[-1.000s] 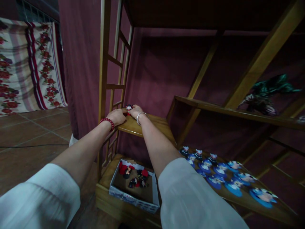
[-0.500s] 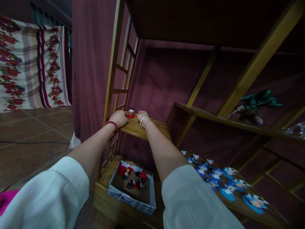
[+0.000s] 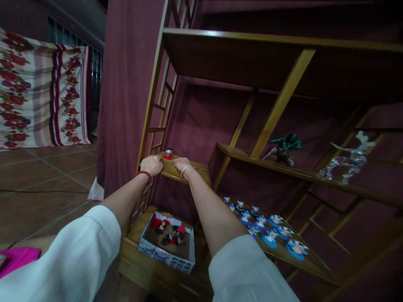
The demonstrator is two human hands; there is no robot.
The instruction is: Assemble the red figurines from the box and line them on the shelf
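A small figurine with black hair and a red base stands upright on a wooden shelf ledge, between my two hands. My left hand, above a red bead bracelet, rests at the ledge's left end with its fingers curled in, close beside the figurine. On the other side, my right hand, with a silver bangle at the wrist, has its fingers drawn together and pointing at the figurine. A small gap shows between each hand and the figurine. Below, an open box contains several red-and-black figurines.
Several blue-based figurines stand on a lower board to the right. A green ornament and a clear deer-shaped ornament occupy the middle shelf. A lattice side rises left of my hands, beside a purple curtain.
My view has shifted right and up, bringing the upper shelf and clear deer ornament into sight. Both hands stay beside the figurine, which still stands on the ledge.
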